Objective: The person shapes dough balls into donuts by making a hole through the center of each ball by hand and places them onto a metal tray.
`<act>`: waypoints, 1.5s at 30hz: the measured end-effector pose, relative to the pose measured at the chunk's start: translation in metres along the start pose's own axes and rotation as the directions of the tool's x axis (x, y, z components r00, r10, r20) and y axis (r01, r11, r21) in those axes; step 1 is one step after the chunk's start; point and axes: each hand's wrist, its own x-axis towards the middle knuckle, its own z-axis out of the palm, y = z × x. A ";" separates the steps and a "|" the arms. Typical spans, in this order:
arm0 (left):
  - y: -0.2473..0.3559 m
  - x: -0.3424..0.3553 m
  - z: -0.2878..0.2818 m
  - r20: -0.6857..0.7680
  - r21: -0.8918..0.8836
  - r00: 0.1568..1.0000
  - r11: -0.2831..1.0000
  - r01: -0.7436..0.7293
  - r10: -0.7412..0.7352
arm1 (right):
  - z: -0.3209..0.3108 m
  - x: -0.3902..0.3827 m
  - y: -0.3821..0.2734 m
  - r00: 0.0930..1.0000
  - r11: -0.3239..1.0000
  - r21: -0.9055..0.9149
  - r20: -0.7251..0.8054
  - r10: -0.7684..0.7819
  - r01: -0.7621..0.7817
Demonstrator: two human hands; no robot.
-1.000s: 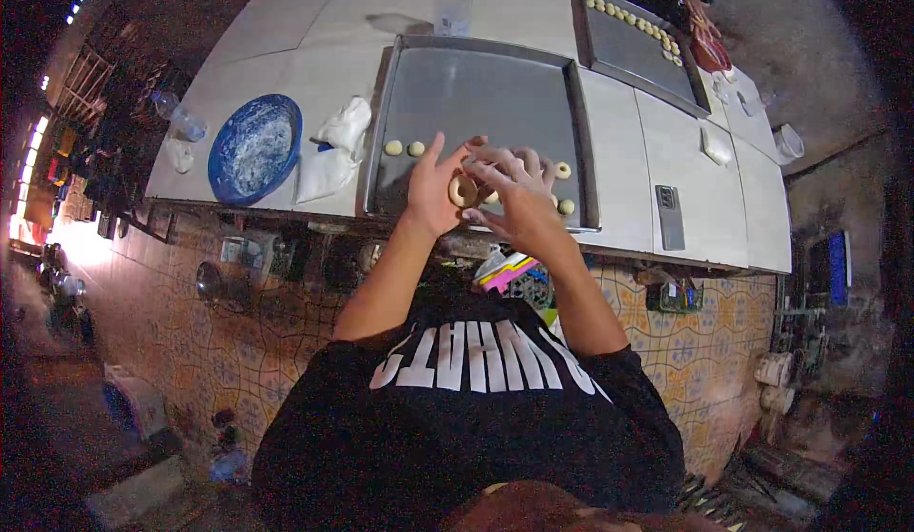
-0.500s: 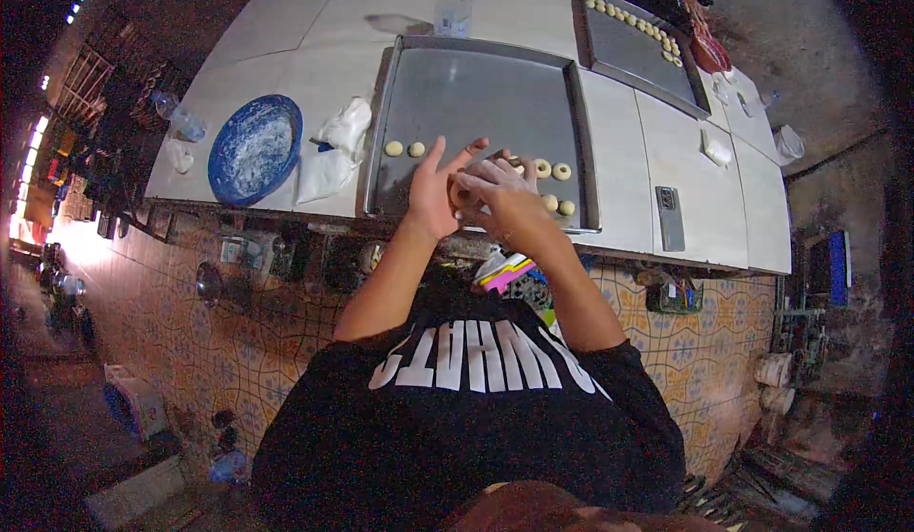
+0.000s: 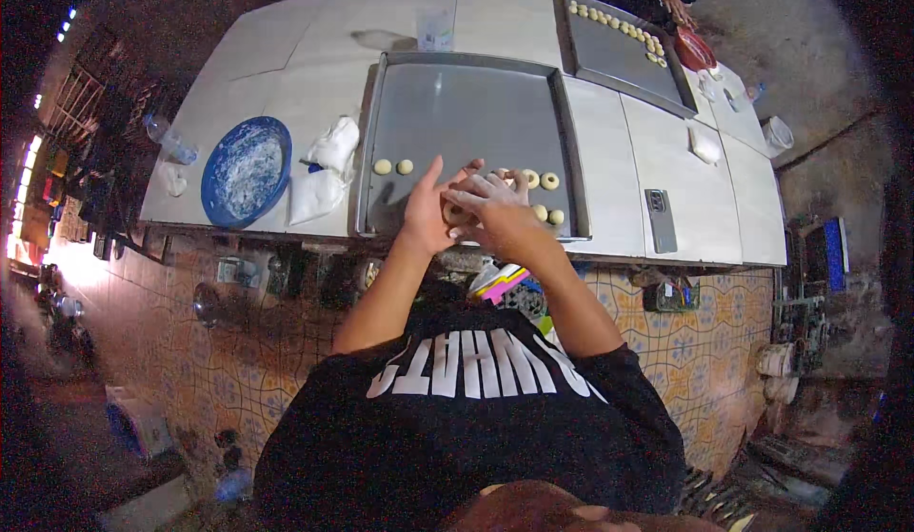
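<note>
At ten o'clock from my hands I see two white bags [image 3: 324, 172] slumped between a blue round plate [image 3: 247, 171] and the grey baking tray [image 3: 466, 103]. A dark phone [image 3: 660, 220] lies at three o'clock, and a second tray [image 3: 624, 51] sits at one o'clock by another person. My left hand [image 3: 428, 210] and right hand [image 3: 493, 206] press together, pinching a dough piece [image 3: 456, 214]; its axis I cannot tell. Dough rings [image 3: 540, 180] rest just right of it.
</note>
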 end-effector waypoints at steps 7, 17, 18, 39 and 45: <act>0.001 0.002 -0.003 0.015 -0.040 1.000 0.999 0.024 -0.023 | 0.007 0.003 0.006 1.000 0.994 -0.111 -0.009 -0.002 0.001; -0.001 -0.003 0.014 -0.193 0.067 0.980 0.997 -0.038 0.051 | 0.016 0.003 0.005 0.997 0.997 -0.053 -0.064 0.049 -0.053; 0.001 -0.001 -0.001 -0.122 0.068 0.992 0.997 -0.025 0.033 | 0.017 0.004 0.004 0.997 0.998 -0.035 -0.062 0.047 -0.049; -0.003 -0.004 0.017 -0.163 -0.017 0.934 0.945 -0.326 0.319 | 0.030 0.013 -0.011 0.985 0.991 0.007 -0.114 0.132 -0.132; -0.004 -0.005 0.016 -0.104 0.078 0.919 0.924 -0.375 0.381 | 0.023 0.012 -0.013 0.993 0.995 0.083 -0.100 0.062 -0.054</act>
